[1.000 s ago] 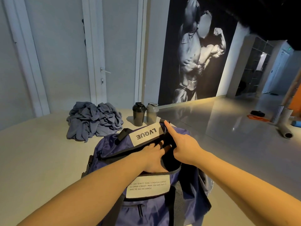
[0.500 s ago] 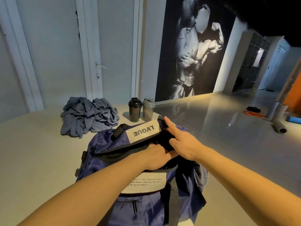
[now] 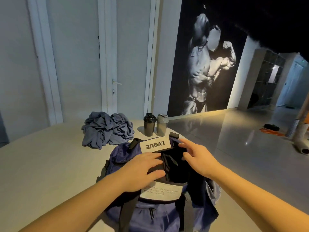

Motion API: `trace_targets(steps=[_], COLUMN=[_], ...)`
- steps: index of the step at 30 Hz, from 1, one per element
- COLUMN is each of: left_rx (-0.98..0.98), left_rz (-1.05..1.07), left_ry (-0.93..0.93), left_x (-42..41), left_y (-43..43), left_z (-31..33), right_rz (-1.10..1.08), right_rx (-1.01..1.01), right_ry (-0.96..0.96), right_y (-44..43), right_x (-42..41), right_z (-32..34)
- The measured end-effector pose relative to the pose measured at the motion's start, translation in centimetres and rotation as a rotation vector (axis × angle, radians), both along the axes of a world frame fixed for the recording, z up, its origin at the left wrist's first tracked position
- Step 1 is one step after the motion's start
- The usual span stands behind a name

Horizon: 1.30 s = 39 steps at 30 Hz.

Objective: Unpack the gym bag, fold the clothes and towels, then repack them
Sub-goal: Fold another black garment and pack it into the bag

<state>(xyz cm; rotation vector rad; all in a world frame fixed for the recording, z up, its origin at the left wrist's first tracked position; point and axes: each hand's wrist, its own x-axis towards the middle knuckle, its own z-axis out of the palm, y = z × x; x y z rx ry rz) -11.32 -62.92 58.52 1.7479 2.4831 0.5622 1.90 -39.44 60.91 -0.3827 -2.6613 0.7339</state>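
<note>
A purple gym bag (image 3: 122, 153) with white label panels sits on the floor right in front of me, its top opening dark and gaping. My left hand (image 3: 142, 166) lies over the near left edge of the opening, fingers spread and pointing into it beside dark fabric (image 3: 168, 162) inside. My right hand (image 3: 199, 158) hovers over the right side of the opening, fingers spread and straight, holding nothing. A crumpled pile of blue-grey clothes (image 3: 107, 129) lies on the floor beyond the bag to the left.
Two shaker bottles stand just behind the bag, one black (image 3: 149, 124) and one grey (image 3: 162, 125). A white door (image 3: 132, 56) and a large mural fill the back wall. Rolled mats (image 3: 301, 144) and an orange band (image 3: 270, 132) lie far right on the glossy floor.
My right hand let go of the bag's far rim and spread open over the opening. My left hand flattened and its fingers spread. The bag's mouth is now wider.
</note>
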Motion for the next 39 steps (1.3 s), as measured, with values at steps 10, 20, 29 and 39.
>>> trace_targets(steps=[10, 20, 29, 39], left_rx=[0.283, 0.272, 0.196, 0.196], left_rz=[0.560, 0.486, 0.600, 0.584], left_ry=[-0.430, -0.588, -0.360, -0.443], left_x=[-0.8, -0.5, -1.5, -3.8], left_y=[-12.0, -8.1, -2.8, -5.1], left_z=[-11.5, -13.0, -14.6, -12.2], right_rz=[-0.408, -0.392, -0.352, -0.404], right_rx=[0.288, 0.102, 0.065, 0.129], right_ry=[-0.025, -0.180, -0.113, -0.094], right_y=[-13.7, -9.6, -3.6, -5.6], right_x=[5.0, 0.1, -2.4, -1.8], right_z=[-14.2, -14.4, -15.3, -11.5])
